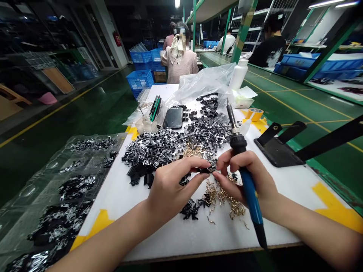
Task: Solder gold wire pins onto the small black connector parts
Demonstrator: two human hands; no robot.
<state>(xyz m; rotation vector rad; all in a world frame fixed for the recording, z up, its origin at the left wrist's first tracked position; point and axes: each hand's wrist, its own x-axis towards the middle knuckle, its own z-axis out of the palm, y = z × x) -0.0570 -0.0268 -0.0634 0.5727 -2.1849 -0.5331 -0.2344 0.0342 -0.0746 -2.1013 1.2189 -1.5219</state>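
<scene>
My left hand (176, 181) pinches a small black part (208, 169) between thumb and fingertips, above the white table (170, 241). At the part's right end are the fingertips of my right hand (249, 175), which also holds a blue soldering iron (249, 192), its metal tip pointing up and away. Behind my hands lies a big heap of black and silver parts (159, 145), with small gold pieces (195, 150) at its near edge. More gold pieces (235, 204) and a few black bits (191, 209) lie below my hands.
A phone (173, 117), green-handled tools (155, 108), a plastic bag (204, 83) and a white bottle (239, 73) stand farther back. To the right are yellow tape (255, 114) and a black metal bracket (280, 149). Clear trays of parts (76, 185) line the left. A person (181, 60) sits ahead.
</scene>
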